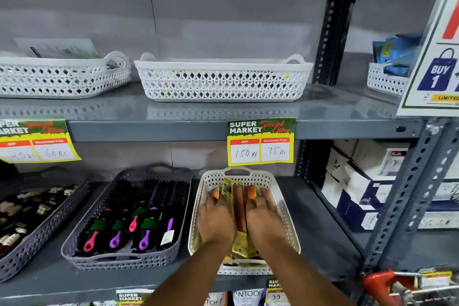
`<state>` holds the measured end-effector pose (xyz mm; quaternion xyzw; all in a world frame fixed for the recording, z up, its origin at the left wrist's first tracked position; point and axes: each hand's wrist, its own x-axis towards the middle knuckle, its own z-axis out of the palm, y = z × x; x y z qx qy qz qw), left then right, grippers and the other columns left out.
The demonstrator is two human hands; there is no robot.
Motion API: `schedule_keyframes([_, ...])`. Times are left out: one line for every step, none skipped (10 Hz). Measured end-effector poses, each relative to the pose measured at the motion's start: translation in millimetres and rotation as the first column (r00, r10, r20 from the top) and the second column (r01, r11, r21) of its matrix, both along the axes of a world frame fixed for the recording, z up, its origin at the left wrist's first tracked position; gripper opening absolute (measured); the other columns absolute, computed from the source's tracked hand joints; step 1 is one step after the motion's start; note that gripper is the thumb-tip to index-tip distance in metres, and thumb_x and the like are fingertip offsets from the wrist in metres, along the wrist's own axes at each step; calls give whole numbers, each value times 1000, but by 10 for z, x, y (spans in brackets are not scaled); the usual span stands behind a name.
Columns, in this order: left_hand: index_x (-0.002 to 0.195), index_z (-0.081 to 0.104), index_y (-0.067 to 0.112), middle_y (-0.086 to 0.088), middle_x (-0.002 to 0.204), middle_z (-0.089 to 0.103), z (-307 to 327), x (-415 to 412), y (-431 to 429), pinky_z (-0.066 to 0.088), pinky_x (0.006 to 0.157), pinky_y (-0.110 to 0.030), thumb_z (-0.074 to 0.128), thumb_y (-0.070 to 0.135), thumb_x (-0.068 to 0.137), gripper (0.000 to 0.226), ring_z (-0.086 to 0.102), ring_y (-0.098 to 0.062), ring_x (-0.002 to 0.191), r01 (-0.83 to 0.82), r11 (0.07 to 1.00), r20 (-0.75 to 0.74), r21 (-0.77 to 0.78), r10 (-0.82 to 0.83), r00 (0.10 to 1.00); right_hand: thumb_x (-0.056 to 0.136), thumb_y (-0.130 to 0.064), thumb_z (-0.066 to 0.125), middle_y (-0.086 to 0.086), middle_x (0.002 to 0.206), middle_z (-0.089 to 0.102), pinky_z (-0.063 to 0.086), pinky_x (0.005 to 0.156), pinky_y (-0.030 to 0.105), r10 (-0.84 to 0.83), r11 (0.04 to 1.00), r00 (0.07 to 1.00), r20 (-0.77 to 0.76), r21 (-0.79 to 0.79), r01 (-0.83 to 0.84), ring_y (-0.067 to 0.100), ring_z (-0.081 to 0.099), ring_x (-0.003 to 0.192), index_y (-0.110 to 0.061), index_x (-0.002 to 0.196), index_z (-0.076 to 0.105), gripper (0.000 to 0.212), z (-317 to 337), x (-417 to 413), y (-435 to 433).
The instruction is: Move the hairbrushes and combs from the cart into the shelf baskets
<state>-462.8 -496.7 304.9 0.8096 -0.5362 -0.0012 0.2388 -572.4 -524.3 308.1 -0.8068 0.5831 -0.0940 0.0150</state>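
Both hands flat, fingers spread, gripping nothing: left hand (215, 221) and right hand (265, 218) pressing gold-packaged combs (240, 218) inside white lattice basket (285, 208), lower shelf. Round brushes (139, 216) fill grey basket (82, 236) beside.

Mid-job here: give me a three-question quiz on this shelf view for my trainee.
1. True or false: both hands are inside the grey basket of round brushes.
2. Which price tag hangs above the white basket that holds the gold packets? A) 150 and 75 B) 60 only C) none
3. Fill in: the wide white basket on the upper shelf sits directly ______ the tag.

Key
1. False: the left hand and right hand rest on the packets in the white basket.
2. A
3. above
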Motion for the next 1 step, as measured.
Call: schedule_keyframes([143,43,16,-9,145,48,56,108,106,38,104,-38,39,24,96,49,44,-28,130,57,993,129,-101,-44,991,88,-23,47,9,150,30,23,114,45,42,987,995,87,-157,-28,31,11,144,-17,145,23,62,27,-29,67])
